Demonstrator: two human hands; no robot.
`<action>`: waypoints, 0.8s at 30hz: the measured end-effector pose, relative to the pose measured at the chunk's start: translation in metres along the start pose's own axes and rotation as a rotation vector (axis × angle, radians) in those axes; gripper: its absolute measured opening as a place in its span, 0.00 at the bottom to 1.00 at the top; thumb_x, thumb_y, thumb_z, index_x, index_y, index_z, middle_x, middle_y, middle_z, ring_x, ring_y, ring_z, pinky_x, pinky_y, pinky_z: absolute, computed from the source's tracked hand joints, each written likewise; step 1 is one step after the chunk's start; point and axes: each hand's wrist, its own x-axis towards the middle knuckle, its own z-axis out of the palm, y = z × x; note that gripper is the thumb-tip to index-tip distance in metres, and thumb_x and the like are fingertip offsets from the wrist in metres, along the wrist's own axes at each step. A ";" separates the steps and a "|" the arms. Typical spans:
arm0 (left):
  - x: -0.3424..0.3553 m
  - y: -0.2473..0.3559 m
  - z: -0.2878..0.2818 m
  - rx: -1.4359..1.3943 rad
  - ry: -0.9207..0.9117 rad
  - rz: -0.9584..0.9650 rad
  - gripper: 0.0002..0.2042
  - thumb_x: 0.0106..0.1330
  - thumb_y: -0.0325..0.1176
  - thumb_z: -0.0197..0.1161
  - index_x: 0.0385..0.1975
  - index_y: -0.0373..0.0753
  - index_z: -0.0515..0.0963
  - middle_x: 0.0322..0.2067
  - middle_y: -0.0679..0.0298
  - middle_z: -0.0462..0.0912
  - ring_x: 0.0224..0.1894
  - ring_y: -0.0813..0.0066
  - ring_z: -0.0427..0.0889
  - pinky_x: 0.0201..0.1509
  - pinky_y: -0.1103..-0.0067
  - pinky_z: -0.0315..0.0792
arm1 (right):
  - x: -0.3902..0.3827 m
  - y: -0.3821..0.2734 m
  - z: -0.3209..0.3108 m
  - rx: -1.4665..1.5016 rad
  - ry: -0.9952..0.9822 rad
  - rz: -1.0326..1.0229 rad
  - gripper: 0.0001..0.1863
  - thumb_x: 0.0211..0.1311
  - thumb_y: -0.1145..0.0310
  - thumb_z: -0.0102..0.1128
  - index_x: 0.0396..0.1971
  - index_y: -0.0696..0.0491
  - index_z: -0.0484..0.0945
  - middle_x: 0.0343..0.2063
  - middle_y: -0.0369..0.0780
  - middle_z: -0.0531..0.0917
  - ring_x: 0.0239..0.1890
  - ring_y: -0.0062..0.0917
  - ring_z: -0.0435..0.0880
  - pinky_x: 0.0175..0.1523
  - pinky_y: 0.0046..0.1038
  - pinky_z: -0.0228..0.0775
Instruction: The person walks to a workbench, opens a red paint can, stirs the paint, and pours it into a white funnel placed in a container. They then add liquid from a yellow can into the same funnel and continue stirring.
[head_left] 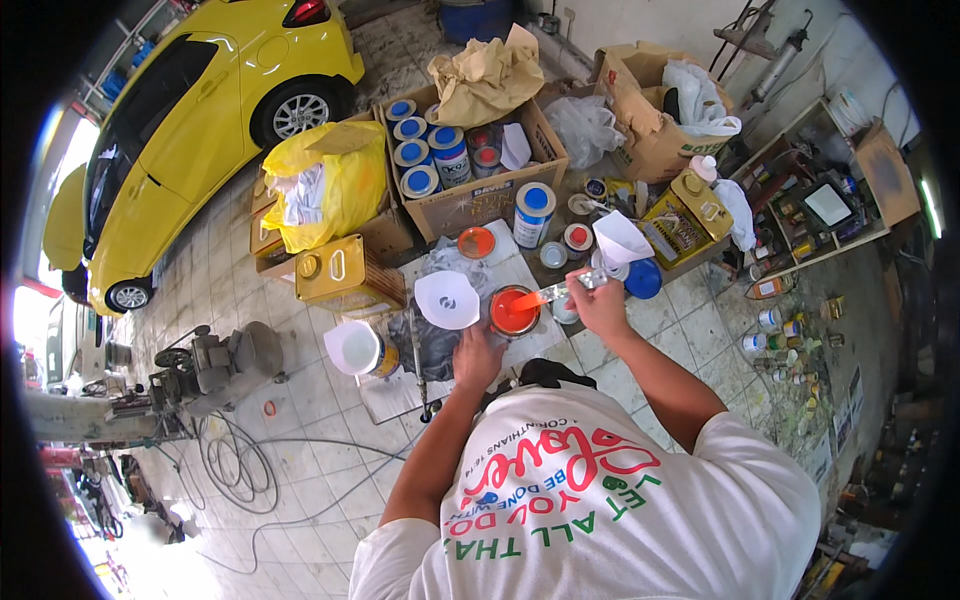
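My right hand (598, 303) is closed around a flat stirring stick (572, 286) whose lower end is coated in orange. That end dips into an open can of orange-red paint (515, 312). Just left of the can, my left hand (478, 358) lies low with its fingers stretched out over a dark crumpled cloth (430, 345). Whether its fingertips touch the can is unclear. A white paper cone (447, 300) stands behind that hand. An orange-smeared lid (476, 242) rests on the sheet beyond the can.
Around the work stand a blue-lidded can (534, 215), a gold tin (350, 275), a white tub (358, 348) and another gold tin (688, 215). Behind is a carton of cans (470, 205). A spray gun (420, 375) lies left, near a hose (330, 440). A yellow car (200, 110) stands far left.
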 end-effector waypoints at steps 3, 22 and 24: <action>-0.008 -0.022 0.005 0.034 0.000 0.032 0.32 0.61 0.42 0.73 0.63 0.37 0.68 0.62 0.50 0.74 0.62 0.45 0.77 0.62 0.55 0.73 | -0.004 -0.019 -0.014 0.035 0.056 0.035 0.09 0.71 0.70 0.63 0.38 0.61 0.85 0.21 0.39 0.87 0.22 0.20 0.89 0.26 0.23 0.78; -0.063 -0.116 -0.029 -0.213 0.355 -0.118 0.24 0.63 0.34 0.72 0.58 0.37 0.77 0.49 0.52 0.84 0.51 0.54 0.85 0.55 0.61 0.77 | -0.003 0.003 0.007 0.093 0.012 0.132 0.10 0.73 0.66 0.64 0.40 0.60 0.83 0.23 0.37 0.86 0.23 0.19 0.88 0.27 0.22 0.78; -0.055 -0.103 -0.036 -0.182 0.376 -0.145 0.26 0.62 0.33 0.72 0.60 0.37 0.75 0.52 0.52 0.82 0.53 0.52 0.83 0.56 0.60 0.76 | -0.005 0.037 0.033 0.078 -0.001 0.232 0.11 0.73 0.66 0.65 0.38 0.60 0.83 0.23 0.37 0.86 0.21 0.19 0.87 0.27 0.22 0.78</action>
